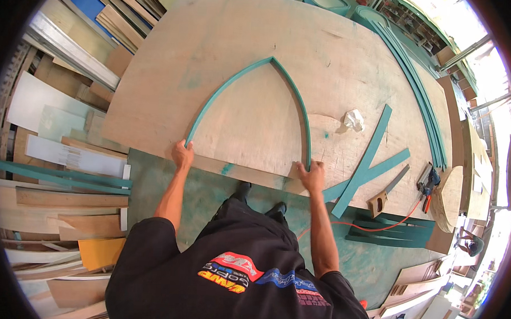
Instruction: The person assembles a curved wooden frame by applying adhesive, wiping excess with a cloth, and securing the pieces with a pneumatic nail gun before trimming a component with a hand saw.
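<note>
While both arms stretch straight forward from the lower middle of the frame, the left hand (182, 155) closes on the lower left end of a teal pointed-arch strip of bent wood (253, 72), and the right hand (312, 175) presses on its lower right end, fingers together and curled over the strip. The arch lies flat on a large pale plywood sheet (338, 55) filling the centre and top of the frame, its peak pointing toward the top. Right of the right hand, two straight teal wooden strips (374, 155) lie crossed, with a crumpled white rag (353, 119) just above them. A handsaw with a wooden grip (385, 195) rests lower right, near an orange cable (377, 227). Several long curved teal strips (421, 92) run along the sheet's right edge. Stacked boards and offcuts (64, 153) crowd the left side.
</note>
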`<action>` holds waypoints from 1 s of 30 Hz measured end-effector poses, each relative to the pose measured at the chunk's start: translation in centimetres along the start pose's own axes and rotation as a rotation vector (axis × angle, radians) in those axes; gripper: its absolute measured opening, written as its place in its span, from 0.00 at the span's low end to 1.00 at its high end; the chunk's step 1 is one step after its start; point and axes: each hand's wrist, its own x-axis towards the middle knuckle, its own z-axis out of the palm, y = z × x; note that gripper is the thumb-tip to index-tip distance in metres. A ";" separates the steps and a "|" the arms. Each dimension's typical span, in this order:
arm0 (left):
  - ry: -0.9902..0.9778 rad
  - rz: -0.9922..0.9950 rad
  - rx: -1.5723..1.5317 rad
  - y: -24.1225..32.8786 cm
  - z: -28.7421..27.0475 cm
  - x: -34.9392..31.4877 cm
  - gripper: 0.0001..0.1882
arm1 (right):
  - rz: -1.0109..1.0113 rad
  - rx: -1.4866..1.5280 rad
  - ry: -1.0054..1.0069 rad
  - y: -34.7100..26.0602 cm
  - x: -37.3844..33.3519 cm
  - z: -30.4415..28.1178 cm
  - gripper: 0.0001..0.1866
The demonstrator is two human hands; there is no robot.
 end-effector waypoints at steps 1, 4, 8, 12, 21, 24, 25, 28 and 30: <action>0.012 0.010 -0.016 0.2 -0.1 0.3 0.13 | 0.059 0.086 0.080 -0.7 -0.5 1.1 0.26; -0.003 0.004 -0.058 0.9 -0.8 -0.3 0.13 | 0.113 0.100 -0.003 -0.7 1.1 -0.3 0.18; -0.107 -0.029 -0.102 2.3 -3.6 -2.0 0.14 | 0.059 0.146 -0.126 -3.2 3.6 -8.2 0.18; -0.187 -0.016 -0.236 3.4 -5.6 -5.7 0.14 | 0.059 0.230 -0.219 -11.8 4.5 -20.6 0.27; -0.742 -0.278 -0.528 5.1 -6.5 -10.0 0.22 | -0.484 0.492 -0.067 -28.7 1.2 -25.1 0.40; -0.454 -0.216 -0.692 2.4 -8.8 -6.0 0.22 | -0.564 0.518 -0.040 -33.3 -0.7 -20.2 0.40; -0.369 -0.202 -0.918 3.3 -11.5 -4.5 0.24 | -0.580 0.505 -0.034 -34.6 -1.3 -19.0 0.39; -0.283 -0.064 -1.359 8.2 -20.9 -0.5 0.38 | -0.628 0.455 -0.044 -38.1 -2.1 -17.8 0.37; -0.232 0.196 -1.372 12.8 -25.6 0.4 0.48 | -0.633 0.516 0.018 -39.0 -1.2 -16.8 0.37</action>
